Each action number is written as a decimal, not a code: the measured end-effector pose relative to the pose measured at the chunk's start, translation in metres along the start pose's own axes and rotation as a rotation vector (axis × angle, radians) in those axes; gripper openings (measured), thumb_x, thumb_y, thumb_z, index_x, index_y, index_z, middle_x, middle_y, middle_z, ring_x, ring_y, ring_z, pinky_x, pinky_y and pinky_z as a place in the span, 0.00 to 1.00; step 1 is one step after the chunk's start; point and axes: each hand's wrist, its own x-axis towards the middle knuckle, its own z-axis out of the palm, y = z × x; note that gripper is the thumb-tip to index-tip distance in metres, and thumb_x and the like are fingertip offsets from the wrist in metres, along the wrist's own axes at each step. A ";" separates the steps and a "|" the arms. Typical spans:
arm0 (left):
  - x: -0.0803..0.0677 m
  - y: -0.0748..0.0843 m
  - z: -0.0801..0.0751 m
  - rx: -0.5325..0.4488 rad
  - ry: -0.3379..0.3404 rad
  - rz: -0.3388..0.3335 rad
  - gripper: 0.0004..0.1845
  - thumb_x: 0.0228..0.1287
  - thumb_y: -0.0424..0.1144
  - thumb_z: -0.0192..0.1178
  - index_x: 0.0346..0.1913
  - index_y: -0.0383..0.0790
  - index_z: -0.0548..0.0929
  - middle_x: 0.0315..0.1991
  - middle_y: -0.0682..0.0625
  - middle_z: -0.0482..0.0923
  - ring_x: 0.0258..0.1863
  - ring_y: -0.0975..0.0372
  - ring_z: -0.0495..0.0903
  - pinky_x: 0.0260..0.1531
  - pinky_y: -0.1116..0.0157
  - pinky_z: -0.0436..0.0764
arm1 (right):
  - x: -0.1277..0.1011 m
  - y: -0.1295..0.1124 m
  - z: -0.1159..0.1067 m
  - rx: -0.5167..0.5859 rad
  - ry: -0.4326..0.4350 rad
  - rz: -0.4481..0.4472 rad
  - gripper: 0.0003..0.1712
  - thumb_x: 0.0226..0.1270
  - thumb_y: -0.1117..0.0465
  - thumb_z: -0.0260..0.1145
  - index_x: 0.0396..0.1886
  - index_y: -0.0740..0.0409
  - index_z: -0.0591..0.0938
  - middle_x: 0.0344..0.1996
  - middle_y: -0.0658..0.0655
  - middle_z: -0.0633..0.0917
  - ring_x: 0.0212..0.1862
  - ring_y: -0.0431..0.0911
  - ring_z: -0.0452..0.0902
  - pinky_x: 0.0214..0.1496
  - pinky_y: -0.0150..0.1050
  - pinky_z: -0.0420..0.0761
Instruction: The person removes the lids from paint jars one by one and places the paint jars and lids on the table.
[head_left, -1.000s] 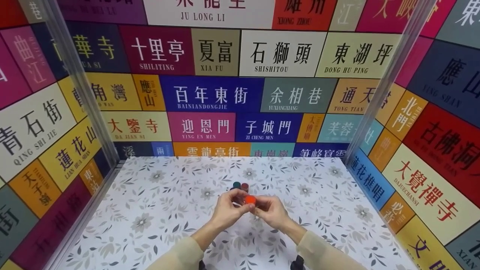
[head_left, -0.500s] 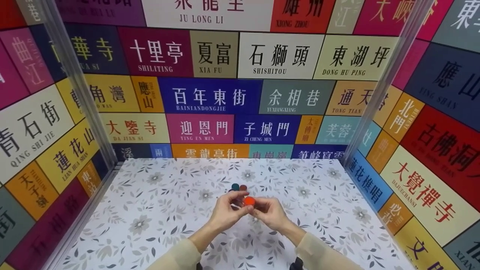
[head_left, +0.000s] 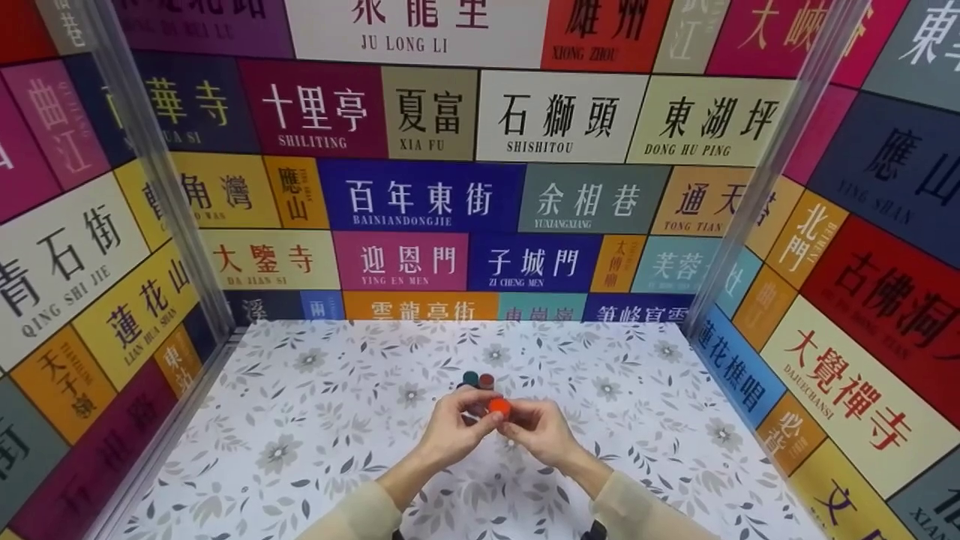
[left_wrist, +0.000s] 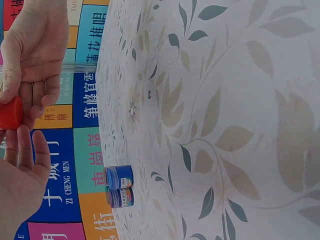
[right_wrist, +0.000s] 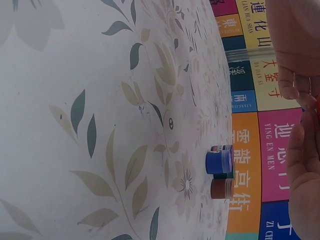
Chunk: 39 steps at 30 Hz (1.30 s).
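Observation:
A small red paint jar is held above the table between both hands. My left hand pinches it from the left with the thumb and fingers. From the right, the thumb and fingertips of my right hand grip the same jar. In the left wrist view the jar's red end shows between the two hands; the rest is cut off by the frame. Just beyond the hands stand a blue paint jar and a brown paint jar close together. A green top shows beside the brown one.
The table has a white cover with grey leaves and flowers. Walls of coloured sign panels rise at the back and on both sides. Clear corner posts stand where the walls meet.
The head view has tilted slightly, so the table sits a little lower in frame. Both hands keep hold of the red jar in nearly the same place, and the standing jars have not moved.

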 end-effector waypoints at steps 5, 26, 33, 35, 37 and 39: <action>0.000 0.000 -0.001 -0.019 -0.005 -0.014 0.17 0.73 0.42 0.77 0.59 0.39 0.93 0.48 0.41 0.90 0.41 0.65 0.86 0.42 0.67 0.88 | -0.001 -0.001 0.000 0.025 0.006 0.008 0.19 0.76 0.73 0.72 0.60 0.82 0.86 0.50 0.58 0.96 0.50 0.33 0.92 0.51 0.28 0.90; 0.002 0.001 0.002 -0.050 0.019 -0.060 0.16 0.66 0.43 0.82 0.51 0.41 0.91 0.42 0.42 0.90 0.38 0.65 0.85 0.40 0.70 0.87 | -0.002 0.003 0.000 -0.031 0.017 -0.001 0.19 0.74 0.72 0.74 0.61 0.79 0.87 0.52 0.81 0.90 0.51 0.34 0.92 0.52 0.30 0.91; 0.002 -0.001 0.002 -0.059 0.022 -0.058 0.15 0.66 0.40 0.82 0.50 0.40 0.91 0.40 0.40 0.90 0.38 0.64 0.86 0.42 0.69 0.88 | -0.002 0.004 0.001 -0.038 0.020 0.011 0.20 0.74 0.73 0.74 0.61 0.80 0.86 0.51 0.81 0.90 0.50 0.33 0.92 0.52 0.29 0.91; 0.001 -0.001 0.001 -0.069 0.021 -0.058 0.14 0.66 0.40 0.82 0.49 0.40 0.91 0.40 0.40 0.90 0.38 0.64 0.86 0.43 0.68 0.89 | -0.002 0.004 0.002 -0.038 0.022 0.009 0.19 0.75 0.73 0.73 0.61 0.80 0.86 0.50 0.81 0.90 0.49 0.33 0.92 0.51 0.28 0.90; 0.001 -0.001 0.000 -0.075 0.021 -0.055 0.14 0.67 0.40 0.82 0.50 0.40 0.91 0.40 0.40 0.90 0.38 0.65 0.86 0.43 0.67 0.89 | -0.002 0.004 0.003 -0.041 0.024 0.005 0.18 0.75 0.73 0.73 0.60 0.80 0.87 0.49 0.81 0.90 0.48 0.33 0.92 0.51 0.28 0.90; 0.000 -0.002 -0.001 -0.079 0.018 -0.049 0.16 0.67 0.41 0.82 0.52 0.39 0.91 0.41 0.41 0.90 0.38 0.65 0.86 0.43 0.66 0.90 | -0.001 0.004 0.003 -0.045 0.027 -0.001 0.18 0.76 0.73 0.73 0.60 0.80 0.87 0.49 0.81 0.91 0.48 0.33 0.92 0.51 0.28 0.90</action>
